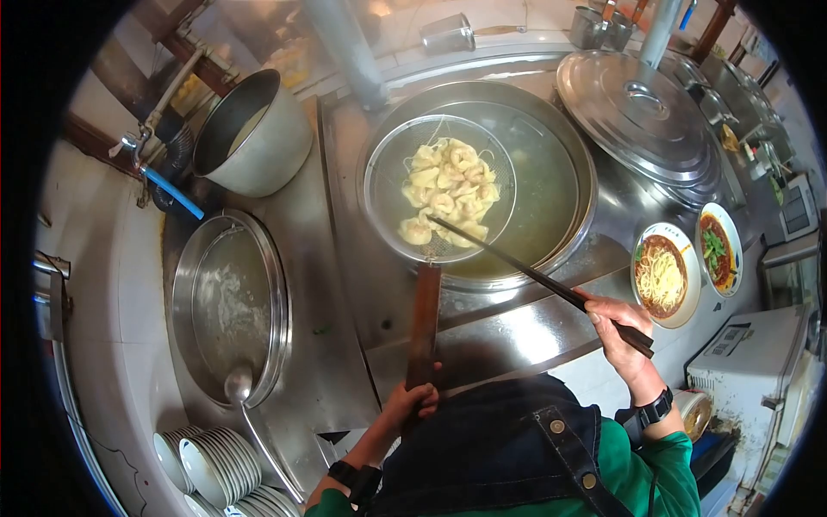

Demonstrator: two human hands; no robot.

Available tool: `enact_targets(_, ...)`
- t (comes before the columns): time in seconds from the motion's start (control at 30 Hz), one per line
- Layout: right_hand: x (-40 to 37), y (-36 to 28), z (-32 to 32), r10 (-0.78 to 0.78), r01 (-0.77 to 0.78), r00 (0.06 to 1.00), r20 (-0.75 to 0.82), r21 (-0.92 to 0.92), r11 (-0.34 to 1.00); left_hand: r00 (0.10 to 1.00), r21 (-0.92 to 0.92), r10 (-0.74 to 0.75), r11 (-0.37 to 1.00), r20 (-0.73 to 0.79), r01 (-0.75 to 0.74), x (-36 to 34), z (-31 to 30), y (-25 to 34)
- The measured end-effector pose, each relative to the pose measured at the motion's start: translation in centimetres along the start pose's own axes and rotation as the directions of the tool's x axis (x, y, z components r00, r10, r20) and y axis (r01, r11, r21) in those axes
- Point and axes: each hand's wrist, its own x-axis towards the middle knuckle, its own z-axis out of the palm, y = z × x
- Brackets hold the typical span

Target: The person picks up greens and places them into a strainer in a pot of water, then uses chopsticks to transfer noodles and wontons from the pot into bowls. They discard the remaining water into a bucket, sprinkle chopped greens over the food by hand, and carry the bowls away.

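Observation:
A wire strainer (386, 177) heaped with dumplings (450, 185) is over the left part of a wide pot of cloudy water (543, 185). Its wooden handle (425, 319) runs down to my left hand (415, 401), whose fingers are wrapped round it. My right hand (622, 336) grips long dark chopsticks (534, 274); their tips touch the dumplings at the lower left of the heap. Right of my right hand stand a bowl of noodles in red sauce (662, 276) and a bowl with red sauce and greens (716, 250).
A deep pot (276, 142) stands at the back left, near a blue-handled tap (172, 191). Below it sit a basin of water (226, 302), a ladle (239, 385) and stacked plates (220, 465). A large metal lid (637, 116) lies at the back right.

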Motion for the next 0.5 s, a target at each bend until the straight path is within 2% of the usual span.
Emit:
enact_targets(0.13,0.6,-1.7,-0.3,-0.037,0.036,0.998,0.05,0.019,0.999,1.0,-0.007,-0.004,1.0,-0.009,0.004,-0.2,0.0,0.2)
enact_targets(0.23,0.9,-2.8,-0.9,-0.179,0.179,0.984,0.018,-0.049,0.983,1.0,-0.001,0.001,1.0,-0.016,-0.001,-0.3,0.2,0.3)
enact_targets(0.37,2.1,-1.9,-0.1,-0.211,0.212,0.977,0.022,-0.12,0.97,1.0,0.005,-0.007,1.0,-0.003,0.007,-0.2,0.4,0.5)
enact_targets(0.5,2.7,-0.4,1.6,-0.22,0.226,0.972,0.088,-0.07,0.972,1.0,0.001,0.003,1.0,-0.01,-0.003,-0.2,-0.2,0.1)
